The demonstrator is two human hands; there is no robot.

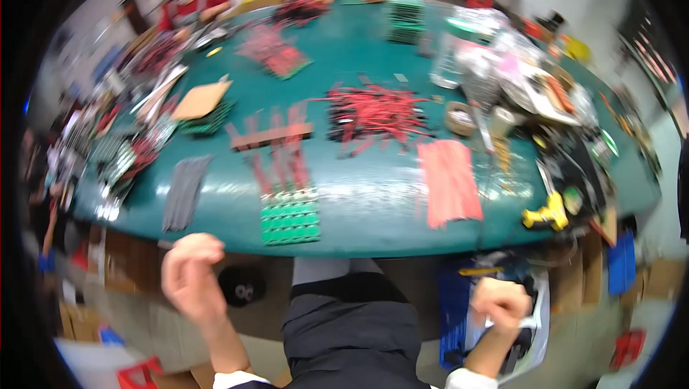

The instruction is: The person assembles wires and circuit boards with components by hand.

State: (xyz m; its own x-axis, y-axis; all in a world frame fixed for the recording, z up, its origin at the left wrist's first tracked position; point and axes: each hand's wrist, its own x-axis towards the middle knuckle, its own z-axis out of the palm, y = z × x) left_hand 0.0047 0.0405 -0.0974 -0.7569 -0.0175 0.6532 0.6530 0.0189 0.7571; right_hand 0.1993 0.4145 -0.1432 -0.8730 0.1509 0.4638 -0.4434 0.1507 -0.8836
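Head view | blurred | hands: left (190, 274), right (502, 304) curled, seemingly empty | below table (373, 224)

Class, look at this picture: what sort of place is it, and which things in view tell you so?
Probably a small assembly workshop: a long green worktable holds piles of red strips, a green panel of parts and a yellow power tool.
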